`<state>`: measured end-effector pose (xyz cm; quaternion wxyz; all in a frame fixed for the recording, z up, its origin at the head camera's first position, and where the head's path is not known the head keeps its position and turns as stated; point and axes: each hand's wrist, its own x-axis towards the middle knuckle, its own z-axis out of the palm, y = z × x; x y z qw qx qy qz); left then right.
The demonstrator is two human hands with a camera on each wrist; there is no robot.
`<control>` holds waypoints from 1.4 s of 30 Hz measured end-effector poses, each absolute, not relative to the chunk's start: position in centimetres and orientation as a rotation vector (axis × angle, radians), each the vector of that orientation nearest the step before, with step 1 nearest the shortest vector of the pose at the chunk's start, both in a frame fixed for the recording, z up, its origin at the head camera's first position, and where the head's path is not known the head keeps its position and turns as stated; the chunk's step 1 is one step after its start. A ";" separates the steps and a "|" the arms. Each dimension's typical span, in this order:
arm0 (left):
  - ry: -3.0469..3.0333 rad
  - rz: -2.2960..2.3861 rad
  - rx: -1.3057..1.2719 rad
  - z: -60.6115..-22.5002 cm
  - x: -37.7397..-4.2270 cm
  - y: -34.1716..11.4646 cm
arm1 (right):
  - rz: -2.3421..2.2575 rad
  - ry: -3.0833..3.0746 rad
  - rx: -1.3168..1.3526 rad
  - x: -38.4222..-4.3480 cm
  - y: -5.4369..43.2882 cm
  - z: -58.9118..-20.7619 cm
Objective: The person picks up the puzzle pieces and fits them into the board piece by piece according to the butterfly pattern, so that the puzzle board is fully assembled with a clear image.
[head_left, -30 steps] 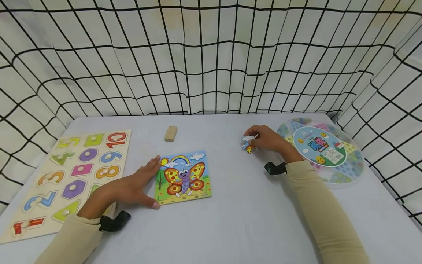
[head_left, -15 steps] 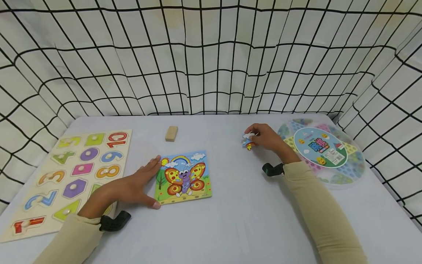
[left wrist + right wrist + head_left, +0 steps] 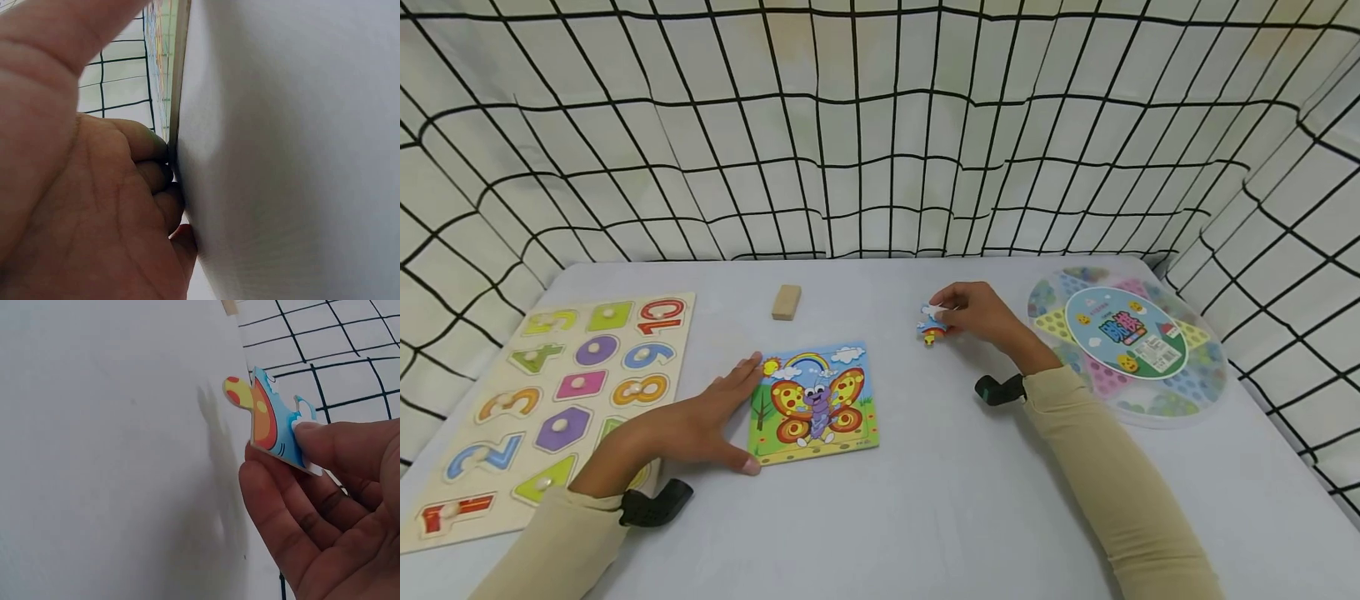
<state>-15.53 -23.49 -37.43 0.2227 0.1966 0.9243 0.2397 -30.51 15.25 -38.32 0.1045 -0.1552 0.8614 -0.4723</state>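
In the head view, a square butterfly picture puzzle (image 3: 817,407) lies flat on the white table. My left hand (image 3: 696,427) rests along its left side, fingers spread, with the thumb by the near corner and the fingertips by the far one. The left wrist view shows the fingertips close against the thin board edge (image 3: 180,81). Right of the puzzle, my right hand (image 3: 981,318) pinches a jigsaw puzzle piece (image 3: 272,415) between thumb and fingers. This piece is blue and white with an orange-red patch and a yellow knob. It is held tilted over the table.
A wooden number-and-shape peg board (image 3: 576,383) lies at the left, partly under the left forearm. Behind the puzzle lies a small wooden block (image 3: 786,302). A round, clear, patterned disc with a blue label (image 3: 1123,333) is at the right. Black netting (image 3: 891,158) surrounds the table.
My right hand has moved left toward the butterfly puzzle, carrying the puzzle piece. My left hand stays at the puzzle's left side.
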 end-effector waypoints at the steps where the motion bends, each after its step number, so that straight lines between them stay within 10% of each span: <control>1: 2.553 0.661 0.543 -37.4 -15.5 -23.5 | -1.407 2.526 -0.450 -30.5 15.1 -38.4; 42: 2.566 0.645 0.525 -37.5 -15.6 -23.1 | -1.475 2.239 -0.651 -27.5 7.2 -38.2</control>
